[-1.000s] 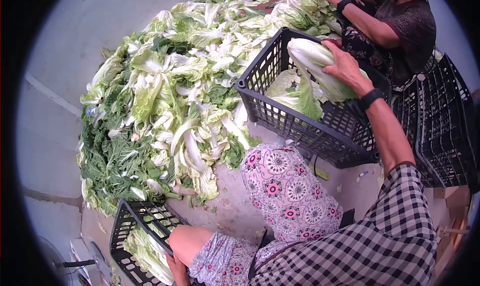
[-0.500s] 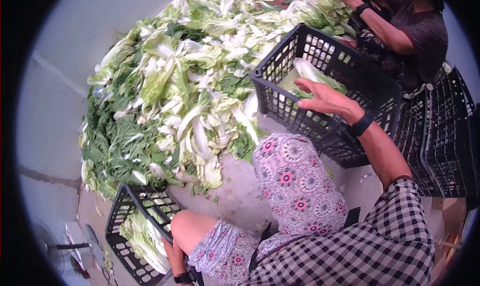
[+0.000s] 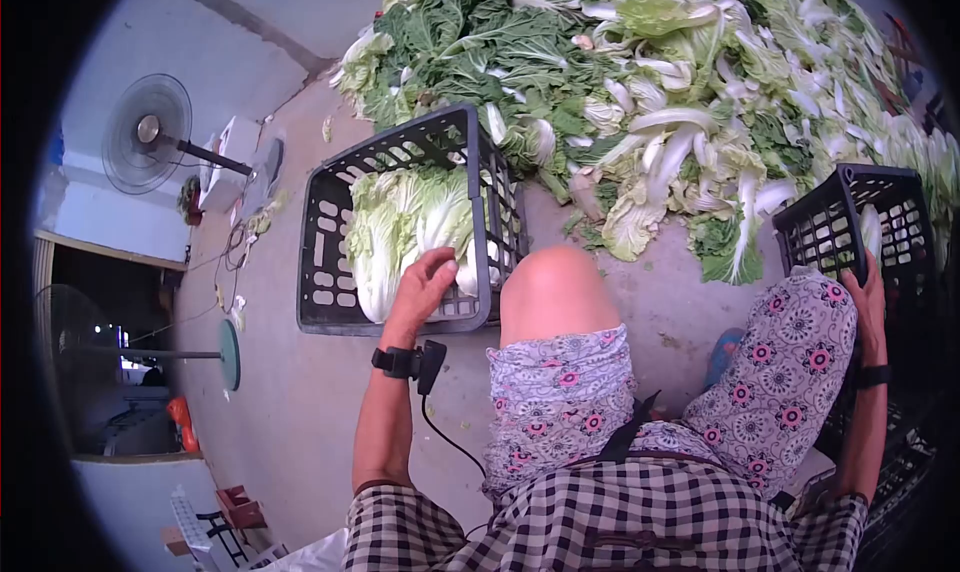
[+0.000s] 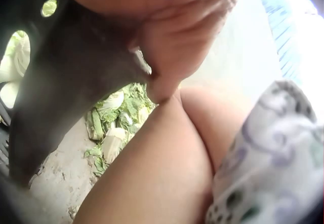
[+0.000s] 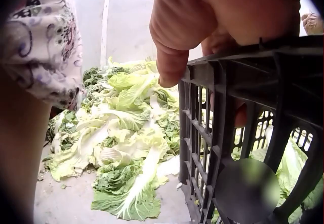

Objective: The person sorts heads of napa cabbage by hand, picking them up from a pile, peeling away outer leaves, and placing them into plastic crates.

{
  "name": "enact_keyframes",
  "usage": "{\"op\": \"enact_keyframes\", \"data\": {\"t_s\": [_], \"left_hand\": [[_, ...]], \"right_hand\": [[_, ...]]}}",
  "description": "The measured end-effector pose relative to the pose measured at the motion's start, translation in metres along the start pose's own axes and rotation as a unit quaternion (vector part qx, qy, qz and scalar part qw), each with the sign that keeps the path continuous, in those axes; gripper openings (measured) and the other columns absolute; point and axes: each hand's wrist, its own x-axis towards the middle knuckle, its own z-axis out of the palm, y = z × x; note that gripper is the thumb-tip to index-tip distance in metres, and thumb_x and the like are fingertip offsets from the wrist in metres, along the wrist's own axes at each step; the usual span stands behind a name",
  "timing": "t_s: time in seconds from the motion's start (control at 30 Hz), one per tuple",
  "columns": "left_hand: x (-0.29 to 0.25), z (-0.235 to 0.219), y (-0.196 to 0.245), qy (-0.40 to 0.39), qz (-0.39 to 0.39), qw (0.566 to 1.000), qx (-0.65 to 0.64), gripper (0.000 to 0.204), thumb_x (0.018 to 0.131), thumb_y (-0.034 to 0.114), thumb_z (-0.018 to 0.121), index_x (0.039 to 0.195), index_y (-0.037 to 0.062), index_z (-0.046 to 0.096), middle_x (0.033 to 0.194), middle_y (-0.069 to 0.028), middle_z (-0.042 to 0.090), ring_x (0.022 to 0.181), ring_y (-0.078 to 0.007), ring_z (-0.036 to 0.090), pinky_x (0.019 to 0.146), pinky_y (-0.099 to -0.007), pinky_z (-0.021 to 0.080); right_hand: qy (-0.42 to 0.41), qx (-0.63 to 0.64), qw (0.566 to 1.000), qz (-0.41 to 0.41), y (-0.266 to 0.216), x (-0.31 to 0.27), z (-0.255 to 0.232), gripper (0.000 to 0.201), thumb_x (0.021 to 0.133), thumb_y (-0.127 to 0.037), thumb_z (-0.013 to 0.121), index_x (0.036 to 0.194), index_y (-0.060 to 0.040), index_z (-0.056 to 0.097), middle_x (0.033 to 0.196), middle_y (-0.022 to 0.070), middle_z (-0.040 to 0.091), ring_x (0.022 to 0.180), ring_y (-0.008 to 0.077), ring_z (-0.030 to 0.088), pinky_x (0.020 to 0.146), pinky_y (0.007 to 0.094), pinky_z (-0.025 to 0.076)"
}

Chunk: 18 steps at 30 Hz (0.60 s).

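My left hand (image 3: 425, 290) is over the near side of the left black plastic crate (image 3: 397, 326), fingers loosely bent beside the napa cabbages (image 3: 376, 242) inside. In the left wrist view, its palm and thumb (image 4: 174, 57) are close to the dark crate wall (image 4: 61, 82). My right hand (image 3: 868, 307) grips the rim of the right black crate (image 3: 850, 178). The right wrist view shows that thumb (image 5: 172, 64) outside the rim and a finger inside, behind the bars. A napa cabbage (image 3: 870, 230) lies in this crate.
A big heap of loose cabbage leaves (image 3: 640, 102) covers the floor ahead, reaching close to both crates. Standing fans (image 3: 148, 129) are at the left, with cables on the floor (image 3: 270, 402). My knees (image 3: 560, 292) are between the crates.
My right hand has let go of a cabbage in the right crate and moved to its rim. My left hand has come up from the left crate's side to over it. The view has swung left.
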Motion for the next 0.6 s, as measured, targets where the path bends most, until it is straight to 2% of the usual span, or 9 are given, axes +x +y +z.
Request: {"op": "enact_keyframes", "data": {"t_s": [0.03, 0.1, 0.17, 0.27, 0.3, 0.37, 0.4, 0.53, 0.6], "left_hand": [[0.003, -0.015, 0.0, 0.013, -0.016, 1.0, -0.006, 0.043, 0.087, 0.029, 0.062, 0.116, -0.0027, 0.056, 0.102, -0.0088, 0.064, 0.092, -0.0139, 0.058, 0.079, -0.0278, 0.047], [0.014, -0.043, -0.013, 0.024, -0.074, 0.997, 0.025, 0.044, 0.086, 0.038, 0.061, 0.117, 0.0066, 0.058, 0.098, -0.0008, 0.061, 0.086, -0.0091, 0.055, 0.07, -0.0263, 0.046], [0.028, -0.063, -0.024, 0.034, -0.112, 0.993, 0.014, 0.049, 0.084, 0.038, 0.062, 0.12, 0.006, 0.056, 0.097, -0.001, 0.061, 0.084, -0.0103, 0.056, 0.069, -0.029, 0.047], [0.054, -0.075, -0.043, 0.043, -0.182, 0.981, 0.046, 0.062, 0.081, 0.043, 0.064, 0.125, 0.0012, 0.051, 0.103, -0.0061, 0.06, 0.089, -0.0169, 0.056, 0.071, -0.0337, 0.049], [0.065, -0.074, -0.057, 0.045, -0.192, 0.979, 0.058, 0.068, 0.079, 0.041, 0.066, 0.123, -0.0075, 0.048, 0.096, -0.0143, 0.061, 0.086, -0.0234, 0.059, 0.064, -0.0356, 0.052], [0.093, -0.075, -0.079, -0.004, -0.267, 0.949, 0.166, 0.069, 0.077, 0.042, 0.068, 0.12, -0.0099, 0.05, 0.087, -0.0152, 0.059, 0.081, -0.0256, 0.061, 0.06, -0.0387, 0.054], [0.102, -0.073, -0.075, -0.049, -0.311, 0.925, 0.214, 0.065, 0.08, 0.04, 0.066, 0.116, -0.0122, 0.05, 0.102, -0.0199, 0.058, 0.088, -0.0279, 0.059, 0.066, -0.0418, 0.055], [0.127, -0.068, -0.085, -0.107, -0.322, 0.907, 0.249, 0.073, 0.071, 0.039, 0.076, 0.114, -0.0136, 0.049, 0.102, -0.0244, 0.058, 0.086, -0.0363, 0.06, 0.062, -0.0457, 0.057], [0.134, -0.056, -0.109, -0.083, -0.329, 0.916, 0.216, 0.068, 0.069, 0.042, 0.077, 0.105, -0.0119, 0.056, 0.093, -0.0214, 0.06, 0.078, -0.0299, 0.061, 0.057, -0.0408, 0.056]], "right_hand": [[0.002, -0.002, 1.0, 0.008, -0.002, -0.001, 0.001, 0.061, 0.079, -0.025, 0.06, 0.131, 0.0012, 0.042, 0.112, 0.0148, 0.057, 0.101, 0.0218, 0.054, 0.089, 0.0327, 0.042], [0.002, 0.004, 1.0, 0.016, -0.002, 0.0, 0.003, 0.06, 0.08, -0.027, 0.061, 0.131, 0.001, 0.043, 0.112, 0.0154, 0.057, 0.102, 0.0227, 0.054, 0.09, 0.0335, 0.042], [-0.001, 0.018, 1.0, 0.016, 0.005, 0.001, 0.002, 0.061, 0.081, -0.03, 0.061, 0.13, 0.0008, 0.043, 0.113, 0.0163, 0.057, 0.103, 0.0238, 0.055, 0.09, 0.0342, 0.042], [0.018, -0.01, 1.0, 0.015, 0.015, 0.004, 0.004, 0.063, 0.081, -0.035, 0.063, 0.13, 0.001, 0.044, 0.114, 0.018, 0.057, 0.104, 0.0257, 0.055, 0.091, 0.0348, 0.042], [0.021, -0.024, 0.999, 0.022, 0.019, 0.006, 0.003, 0.064, 0.081, -0.035, 0.063, 0.13, 0.0012, 0.043, 0.114, 0.0183, 0.057, 0.104, 0.0259, 0.056, 0.091, 0.0349, 0.042], [0.031, -0.081, 0.995, 0.042, 0.027, 0.009, 0.001, 0.064, 0.08, -0.035, 0.064, 0.13, -0.0019, 0.044, 0.114, 0.0182, 0.058, 0.103, 0.0273, 0.057, 0.09, 0.0356, 0.042], [0.031, -0.097, 0.993, 0.05, 0.019, 0.008, 0.002, 0.063, 0.08, -0.035, 0.064, 0.13, -0.0029, 0.044, 0.114, 0.0182, 0.058, 0.103, 0.0277, 0.057, 0.09, 0.036, 0.043], [0.045, -0.118, 0.99, 0.069, 0.008, 0.003, 0.004, 0.062, 0.079, -0.036, 0.065, 0.13, -0.0056, 0.045, 0.111, 0.0185, 0.06, 0.101, 0.0299, 0.058, 0.087, 0.038, 0.044], [0.044, -0.129, 0.988, 0.078, 0.002, 0.002, 0.005, 0.063, 0.079, -0.038, 0.065, 0.13, -0.0056, 0.045, 0.11, 0.0192, 0.06, 0.101, 0.031, 0.059, 0.087, 0.0385, 0.044]]}}
